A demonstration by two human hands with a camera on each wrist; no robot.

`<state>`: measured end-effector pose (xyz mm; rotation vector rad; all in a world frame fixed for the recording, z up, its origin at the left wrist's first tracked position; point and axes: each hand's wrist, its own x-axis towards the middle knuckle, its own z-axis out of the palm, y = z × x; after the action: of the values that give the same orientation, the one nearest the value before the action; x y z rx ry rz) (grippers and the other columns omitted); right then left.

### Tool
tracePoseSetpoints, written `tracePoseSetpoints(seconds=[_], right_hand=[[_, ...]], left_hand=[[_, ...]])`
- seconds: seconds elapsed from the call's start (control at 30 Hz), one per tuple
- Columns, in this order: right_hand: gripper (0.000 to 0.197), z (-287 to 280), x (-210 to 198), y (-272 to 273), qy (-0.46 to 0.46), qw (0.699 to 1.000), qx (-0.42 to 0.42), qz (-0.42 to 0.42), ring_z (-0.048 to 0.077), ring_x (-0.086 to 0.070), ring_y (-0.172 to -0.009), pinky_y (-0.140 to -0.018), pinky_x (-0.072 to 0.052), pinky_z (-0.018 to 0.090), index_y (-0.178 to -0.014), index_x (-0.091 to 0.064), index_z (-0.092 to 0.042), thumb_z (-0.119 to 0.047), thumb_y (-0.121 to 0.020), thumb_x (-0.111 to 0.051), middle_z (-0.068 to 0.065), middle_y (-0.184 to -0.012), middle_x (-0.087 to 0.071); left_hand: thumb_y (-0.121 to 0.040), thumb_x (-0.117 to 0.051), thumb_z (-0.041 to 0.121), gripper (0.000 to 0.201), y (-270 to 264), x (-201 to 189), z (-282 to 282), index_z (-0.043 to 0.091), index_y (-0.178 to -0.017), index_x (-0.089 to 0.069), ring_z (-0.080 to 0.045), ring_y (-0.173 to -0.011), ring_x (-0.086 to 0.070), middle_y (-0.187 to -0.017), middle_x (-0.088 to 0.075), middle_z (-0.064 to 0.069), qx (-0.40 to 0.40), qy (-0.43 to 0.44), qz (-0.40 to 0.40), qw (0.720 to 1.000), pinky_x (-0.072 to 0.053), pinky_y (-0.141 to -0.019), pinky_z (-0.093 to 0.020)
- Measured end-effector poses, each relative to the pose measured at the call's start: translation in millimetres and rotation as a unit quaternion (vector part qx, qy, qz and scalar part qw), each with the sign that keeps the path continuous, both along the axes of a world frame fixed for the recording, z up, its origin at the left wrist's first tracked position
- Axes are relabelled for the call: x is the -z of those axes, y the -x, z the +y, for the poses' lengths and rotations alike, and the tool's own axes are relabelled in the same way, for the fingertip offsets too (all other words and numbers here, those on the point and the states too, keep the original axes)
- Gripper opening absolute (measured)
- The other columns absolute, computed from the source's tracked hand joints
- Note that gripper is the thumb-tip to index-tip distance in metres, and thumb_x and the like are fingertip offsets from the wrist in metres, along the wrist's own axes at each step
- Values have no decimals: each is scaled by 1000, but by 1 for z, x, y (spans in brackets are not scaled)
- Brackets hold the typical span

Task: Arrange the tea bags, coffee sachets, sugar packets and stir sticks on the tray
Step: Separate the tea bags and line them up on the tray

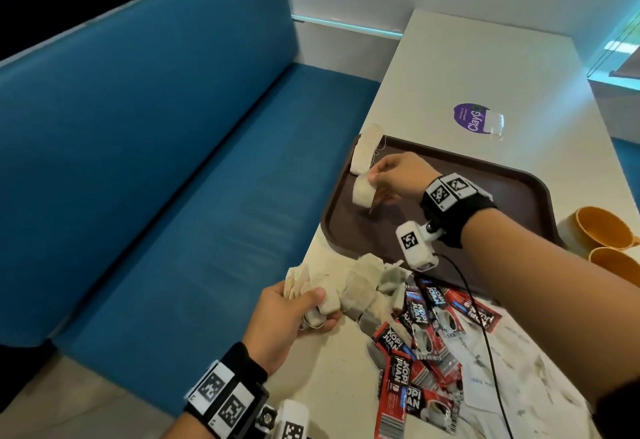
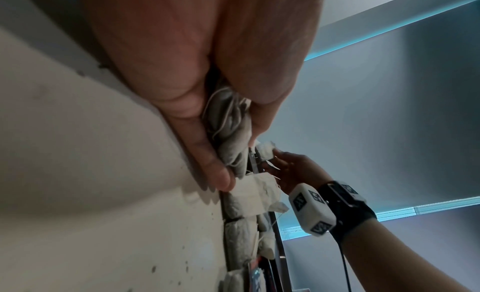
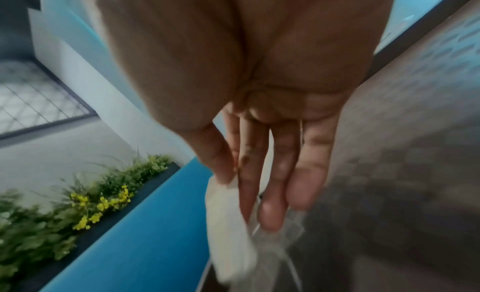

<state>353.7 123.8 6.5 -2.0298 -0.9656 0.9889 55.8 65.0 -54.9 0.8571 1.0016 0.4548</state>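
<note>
A dark brown tray [image 1: 512,192] lies on the white table. My right hand [image 1: 388,175] pinches a white tea bag [image 1: 363,193] [image 3: 228,224] just above the tray's left side. Beside it, a short stack of tea bags [image 1: 365,151] leans at the tray's far left corner. My left hand [image 1: 294,314] [image 2: 223,144] grips a bunch of tea bags [image 1: 323,307] [image 2: 231,140] at the table's near left edge. More loose tea bags [image 1: 367,286] lie next to it. Red and black coffee sachets [image 1: 415,341] and white sugar packets [image 1: 502,376] are heaped near the front.
Two orange cups [image 1: 602,234] lie to the right of the tray. A purple round sticker with a clear packet [image 1: 478,120] sits beyond the tray. A blue bench [image 1: 156,179] runs along the table's left. A black cable [image 1: 485,334] crosses the sachets.
</note>
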Motion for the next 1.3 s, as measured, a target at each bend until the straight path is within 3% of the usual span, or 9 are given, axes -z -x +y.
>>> tracePoseSetpoints(seconds=[0.13, 0.27, 0.43, 0.53, 0.67, 0.77, 0.9, 1.1, 1.3], right_hand=[[3, 28, 14, -2, 63, 995, -76, 17, 23, -72, -76, -67, -59, 34, -92, -68, -12, -9, -94, -69, 14, -92, -75], [9, 50, 28, -11, 30, 998, 2, -46, 19, -65, -72, -62, -60, 32, -85, -68, -14, -12, -94, -69, 8, -84, -69], [1, 65, 38, -24, 7, 995, 46, -93, 18, -63, -70, -69, -64, 43, -92, -70, -15, -15, -93, -71, 5, -85, -66], [14, 67, 38, -27, -31, 988, 69, -134, 19, -66, -70, -58, -63, 36, -100, -68, -17, -19, -88, -75, 3, -91, -64], [14, 64, 39, -26, -13, 988, -12, -150, 17, -61, -63, -61, -53, 32, -88, -74, -18, -20, -79, -83, 0, -74, -64], [21, 62, 44, -25, 22, 979, -64, -190, 16, -60, -74, -70, -49, 29, -93, -77, -23, -23, -75, -88, -4, -81, -62], [22, 59, 44, -24, 11, 973, -64, -220, 15, -58, -79, -71, -43, 24, -99, -75, -26, -23, -79, -84, -5, -87, -58], [11, 33, 13, 2, -85, 980, -48, -171, 9, -58, -63, -68, -46, 25, -95, -74, -28, -27, -85, -78, -8, -70, -61], [11, -34, -22, 69, -35, 977, -205, -48, 9, -67, -68, -67, -55, 24, -97, -76, -21, -22, -86, -79, 2, -82, -76]], left_hand=[[-95, -67, 3, 20, -1, 0, 1, -9, -111, -66, -50, -90, -73, -97, -73, -33, -4, 5, 7, 1000, -61, -82, -54], [-95, -69, 5, 22, -1, 1, 3, -7, -113, -65, -48, -90, -74, -100, -74, -30, 0, 19, 4, 1000, -62, -81, -51], [-93, -71, 7, 25, -1, 5, 5, -7, -114, -65, -48, -89, -74, -100, -74, -30, -2, 22, -7, 1000, -62, -80, -49], [-93, -72, 9, 28, 0, 6, 5, -8, -114, -65, -47, -88, -74, -100, -73, -31, 0, 25, -17, 1000, -62, -80, -50], [-94, -71, 14, 29, 1, 4, 6, -5, -114, -64, -46, -90, -73, -100, -74, -30, 8, 26, -22, 999, -61, -77, -52], [-95, -71, 19, 31, 2, 4, 6, -5, -114, -65, -45, -90, -73, -97, -74, -30, 19, 21, -17, 999, -58, -83, -57], [-92, -73, 16, 34, 2, 3, 6, -6, -116, -63, -46, -94, -74, -102, -74, -29, 9, 29, -32, 999, -63, -78, -47], [-91, -72, 11, 34, 2, 3, 7, -8, -118, -64, -48, -97, -73, -107, -74, -28, -5, 44, -59, 997, -64, -80, -43], [-89, -74, 12, 34, 4, 5, 7, -8, -116, -65, -45, -94, -73, -108, -73, -29, -9, 39, -65, 997, -63, -78, -41]])
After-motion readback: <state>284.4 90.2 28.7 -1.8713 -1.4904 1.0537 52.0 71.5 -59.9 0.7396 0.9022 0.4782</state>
